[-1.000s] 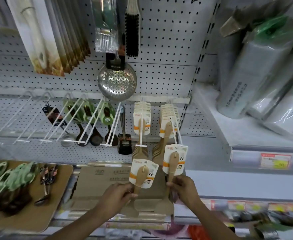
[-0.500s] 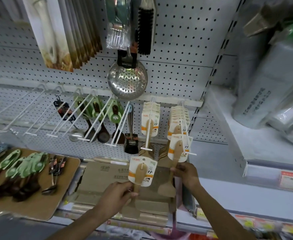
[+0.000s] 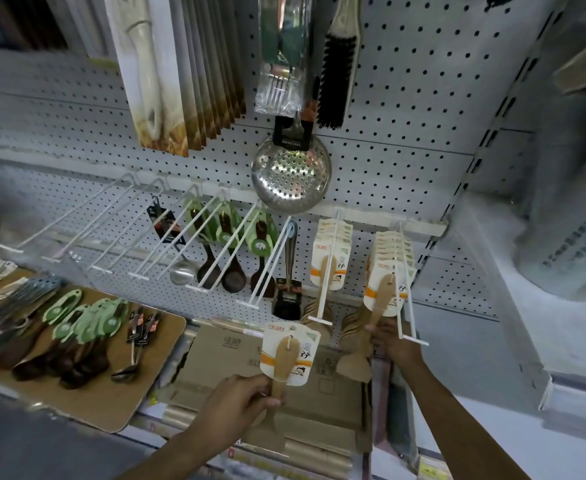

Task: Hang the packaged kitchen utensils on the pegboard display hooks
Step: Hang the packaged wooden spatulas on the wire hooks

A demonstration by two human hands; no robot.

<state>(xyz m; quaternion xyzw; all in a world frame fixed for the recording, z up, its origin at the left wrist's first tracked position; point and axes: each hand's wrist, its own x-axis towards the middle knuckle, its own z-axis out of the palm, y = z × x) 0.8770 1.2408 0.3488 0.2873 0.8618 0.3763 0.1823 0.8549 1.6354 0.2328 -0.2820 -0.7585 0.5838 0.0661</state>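
Gripping a carded spatula [image 3: 286, 355], the left hand [image 3: 236, 401] hides its blade; right hand [image 3: 393, 344] fingers hold another spatula [image 3: 376, 317], half hidden.

Both hands [image 3: 239, 398] [image 3: 393, 344] raised, fingers curled

You face a white perforated pegboard wall [image 3: 405, 109] that fills the far side of the scene. To your right, a slotted metal upright [image 3: 471, 174] runs down its edge, and beyond it a pale shelf [image 3: 513, 306] juts toward you with a price-strip rail [image 3: 582, 386] along its near lip. At lower left, a brown board [image 3: 118, 403] lies flat beside a flattened cardboard box [image 3: 215, 368]. Dim, cool light falls evenly, and the bottom left corner sinks into shadow.
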